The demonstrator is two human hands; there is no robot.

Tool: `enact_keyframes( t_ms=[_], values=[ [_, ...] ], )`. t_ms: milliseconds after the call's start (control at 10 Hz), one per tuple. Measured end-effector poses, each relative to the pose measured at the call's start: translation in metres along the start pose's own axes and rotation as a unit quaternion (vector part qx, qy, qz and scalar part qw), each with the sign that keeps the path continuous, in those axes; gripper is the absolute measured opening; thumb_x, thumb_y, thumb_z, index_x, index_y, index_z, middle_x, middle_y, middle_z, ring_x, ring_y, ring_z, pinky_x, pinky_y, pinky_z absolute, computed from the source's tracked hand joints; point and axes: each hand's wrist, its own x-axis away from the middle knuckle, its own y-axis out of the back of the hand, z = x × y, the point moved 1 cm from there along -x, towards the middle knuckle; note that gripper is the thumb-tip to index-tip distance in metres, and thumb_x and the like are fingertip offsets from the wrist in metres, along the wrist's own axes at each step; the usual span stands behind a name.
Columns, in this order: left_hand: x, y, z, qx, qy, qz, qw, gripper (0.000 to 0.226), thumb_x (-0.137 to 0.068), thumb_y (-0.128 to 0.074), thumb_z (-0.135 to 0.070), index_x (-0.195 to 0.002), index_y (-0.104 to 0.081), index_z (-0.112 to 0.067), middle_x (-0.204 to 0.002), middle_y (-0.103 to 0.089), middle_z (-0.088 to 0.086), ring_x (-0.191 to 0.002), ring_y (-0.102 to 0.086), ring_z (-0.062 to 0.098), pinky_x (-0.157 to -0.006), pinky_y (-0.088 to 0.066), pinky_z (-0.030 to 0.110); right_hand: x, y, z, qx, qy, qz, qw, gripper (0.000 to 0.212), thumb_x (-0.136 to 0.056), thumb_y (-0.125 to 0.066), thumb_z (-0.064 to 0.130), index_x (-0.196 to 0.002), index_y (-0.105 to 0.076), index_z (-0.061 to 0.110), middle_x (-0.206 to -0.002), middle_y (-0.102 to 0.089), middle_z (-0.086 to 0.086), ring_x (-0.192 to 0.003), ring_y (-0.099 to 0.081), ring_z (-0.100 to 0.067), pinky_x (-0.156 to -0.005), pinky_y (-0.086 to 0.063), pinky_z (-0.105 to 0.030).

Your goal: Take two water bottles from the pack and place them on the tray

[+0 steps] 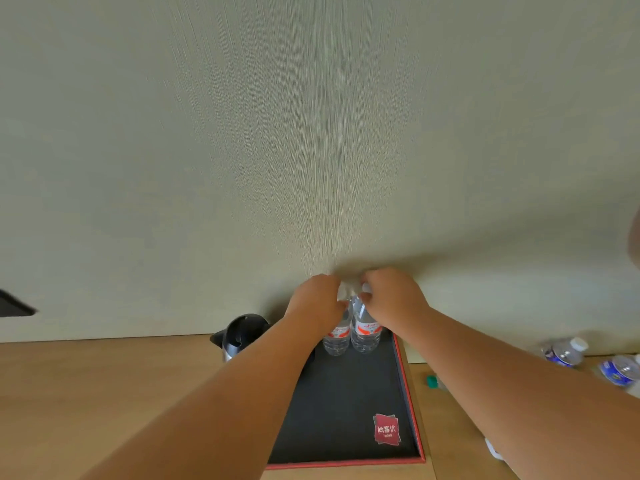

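Where hands grip: ribbed clear bottles (pixel 349 336).

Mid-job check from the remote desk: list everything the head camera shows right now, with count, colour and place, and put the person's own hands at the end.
tray: 1, dark grey with a red rim, on the table in front of the person
red-labelled bottles: 2, clear with red labels, upright side by side at the tray's far end
red logo patch: 1, red with white characters, near right corner of the tray
kettle: 1, black and silver, just left of the tray's far end
blue-labelled bottles: 2, clear with blue labels, on the table at far right
green item: 1, small, right of the tray; too blurred to identify
table: 1, light wood
wall: 1, pale, behind the table
left hand: closed on the left bottle's top
right hand: closed on the right bottle's top
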Motion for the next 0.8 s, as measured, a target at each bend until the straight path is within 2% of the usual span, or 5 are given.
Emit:
enact_keyframes(
  t_ms=[100,200,400,600,800],
  values=[
    [0.001,-0.002,0.001,-0.011,-0.003,0.005,1.000,0.049,-0.104,-0.062,-0.031,-0.147,-0.052,-0.011,-0.147,-0.058,0.011,-0.134,-0.056,0.030,-0.107,-0.046,0.038,0.004,-0.004,0.001,-0.004,-0.002,-0.007,1.000,0.016,-0.096,-0.061,0.023,-0.094,-0.071,0.012,-0.077,-0.058,-0.001,-0.084,-0.070,-0.029,-0.067,-0.048,-0.032],
    [0.004,-0.003,0.000,-0.022,0.006,0.006,1.000,0.046,-0.104,-0.062,-0.029,-0.146,-0.053,-0.012,-0.142,-0.061,0.010,-0.130,-0.058,0.029,-0.102,-0.049,0.037,0.009,-0.005,0.004,0.001,-0.021,-0.004,1.000,0.015,-0.095,-0.061,0.021,-0.094,-0.071,0.011,-0.080,-0.063,-0.006,-0.081,-0.067,-0.029,-0.065,-0.044,-0.031],
    [0.010,-0.015,-0.006,-0.001,0.049,-0.019,0.999,0.021,-0.104,-0.059,-0.024,-0.121,-0.058,-0.011,-0.117,-0.069,0.012,-0.104,-0.068,0.031,-0.074,-0.050,0.036,0.012,-0.013,0.011,-0.007,-0.067,-0.008,0.998,0.013,-0.091,-0.061,0.016,-0.080,-0.057,0.018,-0.076,-0.054,-0.002,-0.074,-0.058,-0.027,-0.065,-0.039,-0.029],
    [0.016,-0.025,-0.004,0.062,0.081,-0.029,0.994,0.048,-0.104,-0.059,-0.029,-0.147,-0.046,-0.014,-0.129,-0.067,0.015,-0.114,-0.068,0.036,-0.085,-0.056,0.040,0.017,-0.018,0.002,-0.045,-0.095,0.025,0.994,0.020,-0.096,-0.063,0.029,-0.105,-0.060,0.011,-0.092,-0.066,-0.009,-0.095,-0.068,-0.032,-0.070,-0.041,-0.031],
    [0.032,-0.021,0.000,0.087,0.097,-0.037,0.991,0.031,-0.104,-0.058,-0.029,-0.128,-0.055,-0.010,-0.120,-0.070,0.014,-0.107,-0.069,0.034,-0.078,-0.054,0.038,0.032,-0.015,0.008,-0.086,-0.127,0.053,0.987,0.051,-0.099,-0.060,0.031,-0.139,-0.042,0.005,-0.106,-0.066,-0.013,-0.106,-0.068,-0.034,-0.076,-0.049,-0.035]
  ],
)
